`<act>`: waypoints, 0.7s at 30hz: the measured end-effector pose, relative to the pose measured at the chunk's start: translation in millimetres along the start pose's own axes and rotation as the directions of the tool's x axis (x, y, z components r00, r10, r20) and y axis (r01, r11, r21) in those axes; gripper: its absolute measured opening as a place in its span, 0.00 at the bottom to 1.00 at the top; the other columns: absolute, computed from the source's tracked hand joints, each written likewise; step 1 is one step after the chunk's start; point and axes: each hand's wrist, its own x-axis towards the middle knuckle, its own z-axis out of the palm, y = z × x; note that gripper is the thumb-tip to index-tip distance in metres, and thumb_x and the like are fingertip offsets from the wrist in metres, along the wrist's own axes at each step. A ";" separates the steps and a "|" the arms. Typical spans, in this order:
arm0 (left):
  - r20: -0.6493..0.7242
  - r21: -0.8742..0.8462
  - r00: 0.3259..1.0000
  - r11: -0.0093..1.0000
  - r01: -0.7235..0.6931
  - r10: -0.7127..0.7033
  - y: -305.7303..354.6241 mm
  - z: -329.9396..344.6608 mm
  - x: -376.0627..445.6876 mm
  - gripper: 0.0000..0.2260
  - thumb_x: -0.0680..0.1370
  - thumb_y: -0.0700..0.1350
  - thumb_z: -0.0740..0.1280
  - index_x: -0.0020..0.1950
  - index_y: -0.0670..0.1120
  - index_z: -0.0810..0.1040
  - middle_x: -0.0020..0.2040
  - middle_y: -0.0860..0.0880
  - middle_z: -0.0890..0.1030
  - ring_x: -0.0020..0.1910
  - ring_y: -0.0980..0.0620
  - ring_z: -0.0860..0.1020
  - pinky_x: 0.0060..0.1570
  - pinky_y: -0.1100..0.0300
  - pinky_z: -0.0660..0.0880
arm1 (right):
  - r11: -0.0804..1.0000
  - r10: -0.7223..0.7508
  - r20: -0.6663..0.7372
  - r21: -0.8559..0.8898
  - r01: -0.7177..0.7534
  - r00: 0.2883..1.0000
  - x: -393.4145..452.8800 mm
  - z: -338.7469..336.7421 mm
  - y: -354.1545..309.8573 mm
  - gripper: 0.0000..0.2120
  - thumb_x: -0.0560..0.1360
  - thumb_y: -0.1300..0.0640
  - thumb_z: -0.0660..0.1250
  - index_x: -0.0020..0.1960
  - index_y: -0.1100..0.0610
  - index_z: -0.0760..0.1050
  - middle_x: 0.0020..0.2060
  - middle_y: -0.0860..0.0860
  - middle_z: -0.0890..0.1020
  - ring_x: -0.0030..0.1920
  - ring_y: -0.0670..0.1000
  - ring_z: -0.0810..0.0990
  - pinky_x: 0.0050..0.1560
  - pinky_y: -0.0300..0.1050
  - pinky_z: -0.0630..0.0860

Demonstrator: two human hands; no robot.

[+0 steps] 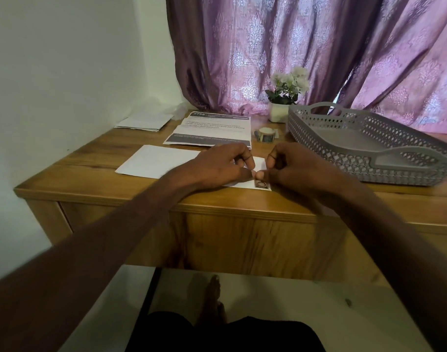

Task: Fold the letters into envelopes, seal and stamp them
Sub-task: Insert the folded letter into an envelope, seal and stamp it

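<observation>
A white envelope (pixel 156 161) lies flat on the wooden desk (pixel 95 158) near its front edge. A small dark stamp (pixel 262 184) sits on the envelope's near right corner. My left hand (pixel 222 163) rests on the envelope with its fingers curled, its thumb tip pressing down just above the stamp. My right hand (pixel 293 166) is beside it, fingers curled too, and its thumb tip meets the left thumb at the stamp's upper edge. Printed letters (pixel 212 128) lie stacked behind the envelope. A roll of stamps (pixel 265 134) stands to their right.
A grey perforated tray (pixel 408 171) fills the right side of the desk. A white pot of flowers (pixel 278 111) stands at the back by the purple curtain. More white envelopes (pixel 143 121) lie at the back left against the wall.
</observation>
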 end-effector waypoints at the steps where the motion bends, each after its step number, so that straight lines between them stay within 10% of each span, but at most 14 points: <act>1: 0.001 -0.003 1.000 1.000 0.001 -0.001 0.3 0.0 0.0 0.10 0.70 0.63 0.70 0.47 0.62 0.80 0.48 0.59 0.81 0.47 0.59 0.77 0.43 0.54 0.72 | 1.000 0.002 -0.024 0.000 -0.002 1.000 0.9 1.9 0.6 0.11 0.74 0.53 0.76 0.49 0.56 0.76 0.41 0.51 0.80 0.42 0.51 0.79 0.40 0.46 0.75; 21: 0.002 0.022 0.999 0.999 -0.033 0.033 1.8 -1.9 -2.4 0.04 0.78 0.53 0.68 0.52 0.57 0.80 0.51 0.57 0.83 0.51 0.57 0.79 0.53 0.52 0.77 | 0.991 0.061 0.040 0.112 -0.066 0.997 -6.1 -2.6 6.3 0.09 0.76 0.60 0.75 0.53 0.55 0.77 0.47 0.54 0.82 0.48 0.52 0.79 0.50 0.50 0.78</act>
